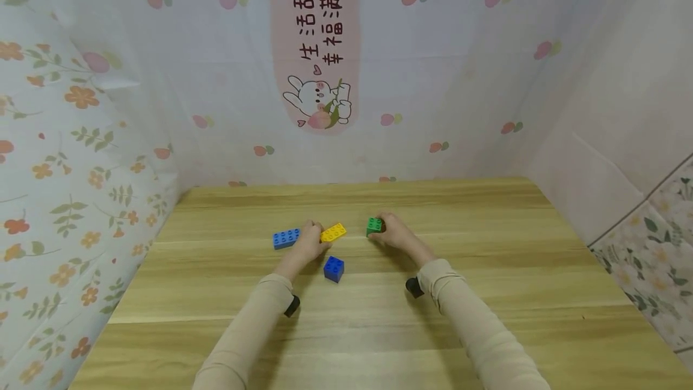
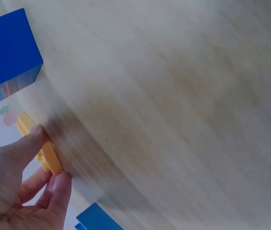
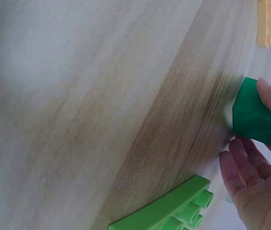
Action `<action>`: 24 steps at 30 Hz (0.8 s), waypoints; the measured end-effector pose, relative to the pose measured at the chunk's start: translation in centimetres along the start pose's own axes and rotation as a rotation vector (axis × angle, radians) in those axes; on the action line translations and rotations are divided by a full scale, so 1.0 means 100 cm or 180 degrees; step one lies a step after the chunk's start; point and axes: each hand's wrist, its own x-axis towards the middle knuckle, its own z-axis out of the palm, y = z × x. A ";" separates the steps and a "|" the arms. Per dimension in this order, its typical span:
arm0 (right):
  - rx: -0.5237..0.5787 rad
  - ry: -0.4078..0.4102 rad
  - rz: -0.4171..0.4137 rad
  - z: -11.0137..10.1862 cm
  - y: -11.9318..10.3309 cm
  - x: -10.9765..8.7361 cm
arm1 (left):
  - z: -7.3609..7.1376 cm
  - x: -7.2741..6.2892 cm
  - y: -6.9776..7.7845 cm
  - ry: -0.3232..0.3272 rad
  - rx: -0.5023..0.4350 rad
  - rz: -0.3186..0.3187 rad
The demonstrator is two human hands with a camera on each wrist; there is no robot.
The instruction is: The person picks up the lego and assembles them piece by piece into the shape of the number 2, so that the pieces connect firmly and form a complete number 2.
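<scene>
Right now, near the centre of the frame in the head view, I pinch the yellow brick (image 1: 333,233) with my left hand (image 1: 310,243), thumb on one side and fingers on the other. My right hand (image 1: 397,235), right of centre, grips the green brick (image 1: 373,227) the same way, and the two bricks are apart. The light blue brick (image 1: 286,238) lies just left of my left hand, studs up. Slightly below centre, the dark blue brick (image 1: 334,269) stands on the wooden table (image 1: 346,336), touched by neither hand. At the bottom of the right wrist view a light green brick (image 3: 161,208) lies near my right fingers; I can't make it out in the head view. Across the upper part of the head view hangs a white cloth (image 1: 455,77) printed with fruit and a rabbit.
</scene>
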 end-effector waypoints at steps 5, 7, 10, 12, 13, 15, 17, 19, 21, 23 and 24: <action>0.0078 -0.0012 0.0031 -0.004 0.004 -0.002 | 0.002 0.001 0.004 -0.0030 -0.0021 0.0066; 0.0157 -0.0004 0.0066 -0.007 0.006 -0.003 | 0.002 0.002 0.005 -0.0042 -0.0066 0.0083; 0.0262 0.0041 0.0102 -0.012 0.009 -0.005 | 0.001 0.004 0.008 -0.0074 -0.0129 0.0104; 0.0267 0.0084 0.0108 -0.015 0.011 -0.006 | 0.001 0.005 0.011 -0.0094 -0.0122 0.0131; 0.0281 0.0094 0.0109 -0.017 0.013 -0.007 | 0.001 0.006 0.012 -0.0106 -0.0107 0.0162; 0.0268 0.0101 0.0094 -0.020 0.016 -0.008 | 0.001 0.008 0.015 -0.0118 -0.0066 0.0238; 0.0283 0.0098 0.0120 -0.022 0.018 -0.009 | 0.002 0.011 0.016 -0.0143 -0.0022 0.0310; 0.0284 0.0091 0.0156 -0.024 0.020 -0.011 | 0.004 0.013 0.017 -0.0174 0.0019 0.0379; 0.0282 0.0081 0.0175 -0.025 0.022 -0.013 | 0.005 0.015 0.017 -0.0195 0.0055 0.0450; 0.0282 0.0087 0.0181 -0.027 0.024 -0.015 | 0.006 0.017 0.017 -0.0213 0.0065 0.0516; 0.0293 0.0088 0.0182 -0.028 0.024 -0.016 | 0.007 0.018 0.017 -0.0220 0.0076 0.0556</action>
